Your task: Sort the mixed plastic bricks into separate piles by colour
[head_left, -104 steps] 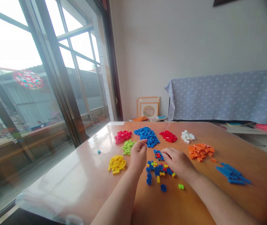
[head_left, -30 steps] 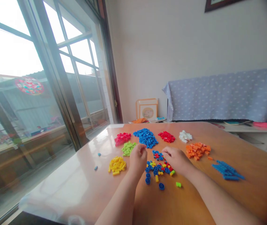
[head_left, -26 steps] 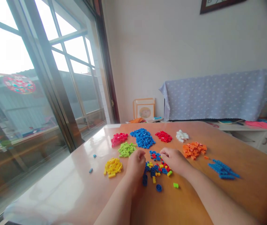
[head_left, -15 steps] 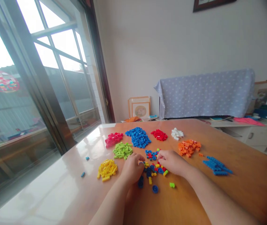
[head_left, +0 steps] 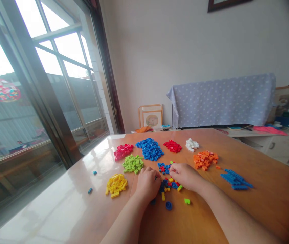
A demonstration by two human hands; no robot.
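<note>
My left hand [head_left: 148, 183] lies over the left side of a mixed heap of toy bricks [head_left: 170, 185], its fingers curled down; whatever they hold is hidden. On the heap's right side my right hand [head_left: 185, 174] is closed, with thumb and fingertips drawn together, and any piece in it is too small to make out. Blue round pieces, yellow, red and green bricks show between the hands. Nearer to me lie a loose blue round piece [head_left: 169, 205], a yellow brick [head_left: 163, 196] and a lime green brick [head_left: 187, 201].
Sorted piles surround the hands: yellow [head_left: 116, 184], lime green [head_left: 133, 164], pink-red [head_left: 123, 152], blue [head_left: 149, 149], red [head_left: 172, 146], white [head_left: 192, 145], orange [head_left: 205, 160] and long blue bricks [head_left: 236, 179]. Two small blue pieces lie at left on the wooden table [head_left: 65, 210].
My left hand has shifted slightly right and over the heap, covering more of its left side and a dark blue piece. My right hand has barely moved.
</note>
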